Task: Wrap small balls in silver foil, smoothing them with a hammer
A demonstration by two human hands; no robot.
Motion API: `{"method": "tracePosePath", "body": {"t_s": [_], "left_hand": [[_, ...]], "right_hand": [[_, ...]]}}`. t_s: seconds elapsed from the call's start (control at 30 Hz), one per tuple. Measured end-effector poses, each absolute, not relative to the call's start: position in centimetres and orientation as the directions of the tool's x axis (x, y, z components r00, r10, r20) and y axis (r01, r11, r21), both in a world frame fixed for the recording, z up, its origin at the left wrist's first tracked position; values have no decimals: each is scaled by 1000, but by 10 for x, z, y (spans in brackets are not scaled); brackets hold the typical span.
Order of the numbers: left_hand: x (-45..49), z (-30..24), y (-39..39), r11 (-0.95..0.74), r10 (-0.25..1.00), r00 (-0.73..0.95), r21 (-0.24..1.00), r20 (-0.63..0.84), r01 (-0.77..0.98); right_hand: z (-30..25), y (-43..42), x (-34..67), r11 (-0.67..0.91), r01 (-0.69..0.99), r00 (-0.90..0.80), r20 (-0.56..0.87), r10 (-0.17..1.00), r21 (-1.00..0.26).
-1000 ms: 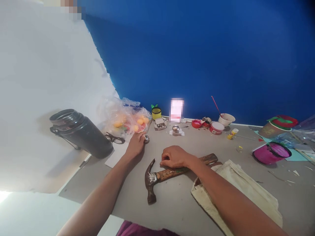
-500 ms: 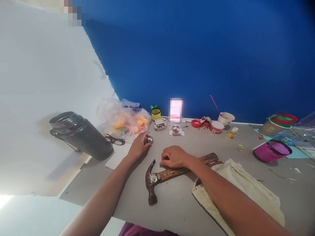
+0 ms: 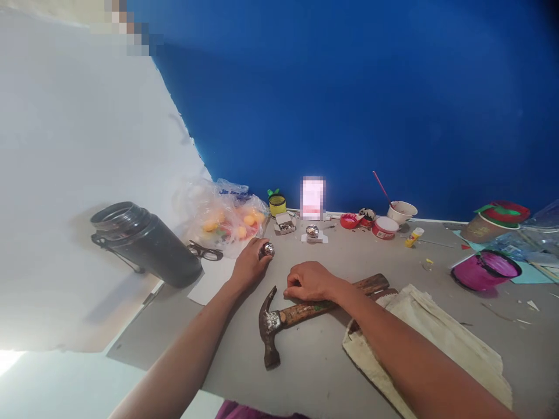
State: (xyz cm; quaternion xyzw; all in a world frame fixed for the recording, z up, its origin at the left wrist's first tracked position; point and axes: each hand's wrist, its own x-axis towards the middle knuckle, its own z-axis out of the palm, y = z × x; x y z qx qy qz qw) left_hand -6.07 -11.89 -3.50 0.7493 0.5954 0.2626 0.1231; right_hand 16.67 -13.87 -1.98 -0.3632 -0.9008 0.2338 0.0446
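My left hand [image 3: 250, 269] is closed around a shiny silver foil ball [image 3: 268, 250], keeping it at the table surface between thumb and fingers. To its right, my right hand [image 3: 308, 280] rests curled in a loose fist on the table with nothing visible in it. Just below that hand lies a claw hammer [image 3: 271, 323], its worn wooden handle running under my right wrist. Farther back, a second silver ball [image 3: 312, 231] sits on a small white paper box [image 3: 321, 238]. A small open carton [image 3: 285, 223] with shiny bits inside stands beside it.
At left are a dark leaning flask [image 3: 146, 244], glasses [image 3: 207, 251] and a plastic bag [image 3: 222, 218]. Paint tubs [image 3: 385, 227], a paper cup [image 3: 402, 212] and a glue stick [image 3: 414, 237] stand behind; a pink container [image 3: 485, 270] is right. Cream cloth [image 3: 437, 343] lies under my right forearm.
My left hand, with the foil ball in it, has shifted very slightly right and turned a little. My right hand stays in place. The whole view has dipped a few pixels.
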Motion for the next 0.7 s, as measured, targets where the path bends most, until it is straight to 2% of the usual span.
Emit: {"method": "tracePosePath", "body": {"t_s": [0.1,0.3,0.4,0.57,0.7], "left_hand": [[-62,-34,-119,-266,956,150,537,251,800],[-54,-33,-120,-99,985,-2,565,175,819],[-53,-35,-118,-124,979,1,586,205,801],[-61,-37,-116,-138,977,-17,692,212,709],[-63,-36,-117,-158,978,12,701,208,696]], "right_hand": [[-20,-139,166,624,639,-729,-95,678,-449],[-20,-139,166,613,652,-717,-99,690,-446],[-19,-140,165,614,653,-715,-96,692,-444],[-17,-141,165,614,663,-713,-109,693,-428],[-18,-141,165,610,666,-709,-112,696,-429]]}}
